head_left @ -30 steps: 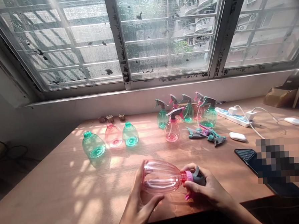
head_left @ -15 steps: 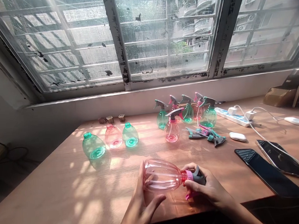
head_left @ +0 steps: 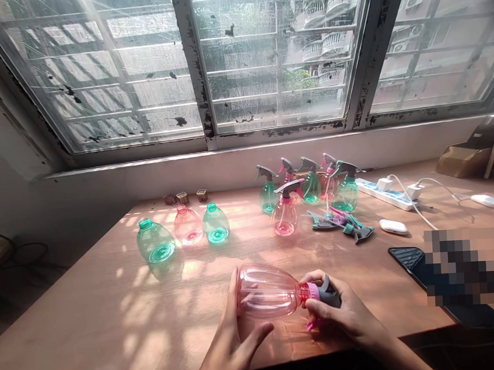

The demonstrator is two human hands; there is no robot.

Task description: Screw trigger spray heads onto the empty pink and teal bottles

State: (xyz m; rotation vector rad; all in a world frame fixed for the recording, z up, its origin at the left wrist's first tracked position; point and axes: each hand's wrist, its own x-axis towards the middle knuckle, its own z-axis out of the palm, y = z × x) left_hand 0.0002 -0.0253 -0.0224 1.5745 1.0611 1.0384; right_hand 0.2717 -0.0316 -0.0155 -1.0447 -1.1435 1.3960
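A clear pink spray bottle (head_left: 267,290) lies sideways between my hands, above the front of the table. My left hand (head_left: 233,329) cups its base, the fingers behind the bottle and partly visible through it, the thumb held away below. At the neck, my right hand (head_left: 340,307) grips the pink collar and grey spray head (head_left: 328,294) between thumb and fingers. The pink trigger points down under that hand. Beyond stand two green bottles (head_left: 154,242) (head_left: 216,223) and one pink bottle (head_left: 187,225), all without spray heads.
Several bottles with spray heads, among them a pink one (head_left: 284,213), stand at the back. Loose spray heads (head_left: 348,224) lie beside them. To the right are a white case (head_left: 393,226), a power strip (head_left: 382,191) and a black phone (head_left: 408,262). Small square items (head_left: 201,195) sit by the wall.
Hands and bottle hold almost the same pose. The view shifts very slightly, and a pixelated patch now covers part of the phones at the right.
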